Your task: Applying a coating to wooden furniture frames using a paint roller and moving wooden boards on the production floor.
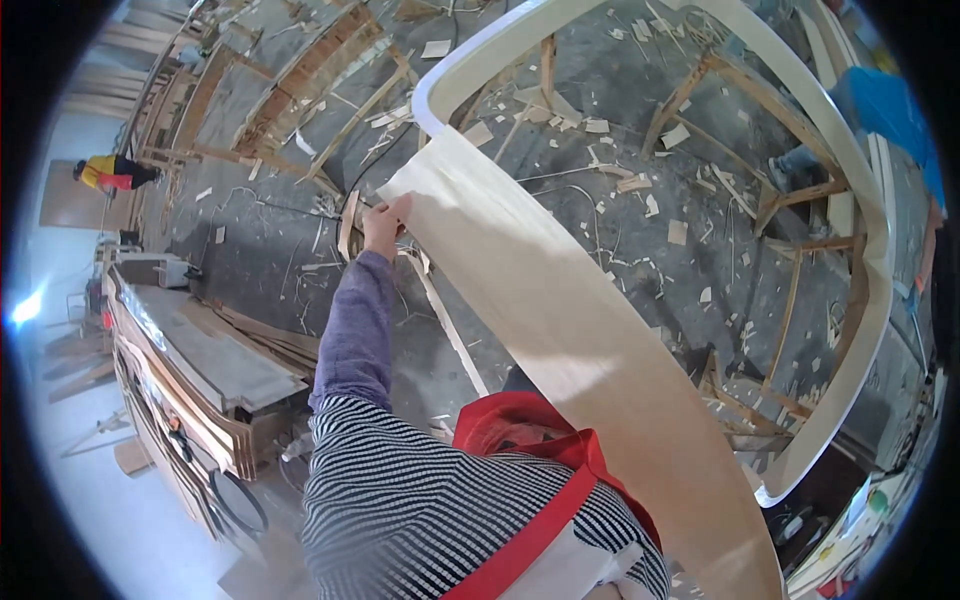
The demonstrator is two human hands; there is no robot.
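Observation:
A long, pale sheet of thin wood, veneer or plywood, slants from upper left down past my body to the lower right. My left hand is closed on its near edge by the far left end, fingers pinching the corner area. That end meets a big rounded wooden frame with a white edge, which curves around the far and right sides. Whether the sheet is fixed to the frame there, I cannot tell. My right hand does not show. A red apron covers my front, over a striped top.
Wooden trestles stand under the frame. Scraps and offcuts litter the grey floor. Stacked curved panels are at left, curved wooden forms beyond. A person is far left. A blue object lies at right.

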